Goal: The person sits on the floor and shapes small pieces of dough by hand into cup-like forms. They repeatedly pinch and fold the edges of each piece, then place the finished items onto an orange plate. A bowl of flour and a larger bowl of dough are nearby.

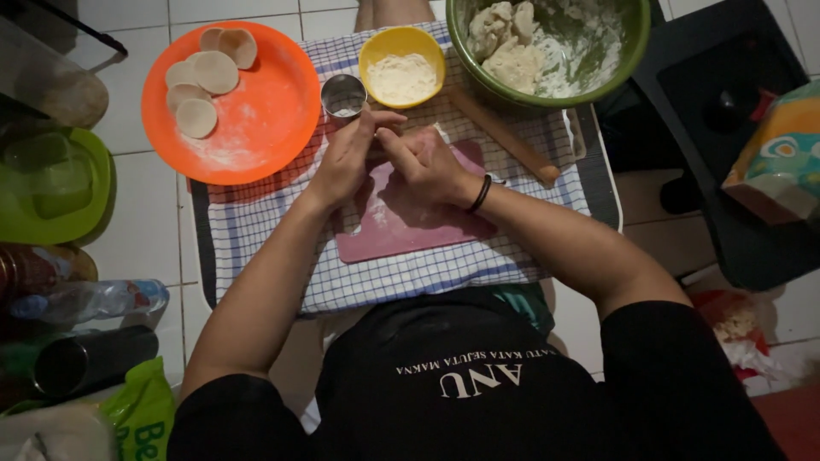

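Note:
My left hand and my right hand are pressed together over the far end of a pink cutting board. Their fingers are curled around something between them, probably a bit of dough, which I cannot see. A black band circles my right wrist. Just beyond my left hand stands a small round metal cutter. A wooden rolling pin lies to the right of my right hand.
An orange plate at the far left holds several round dough discs. A yellow bowl of flour and a green bowl of dough stand behind. All rest on a checked cloth. Bottles and a green container sit at the left.

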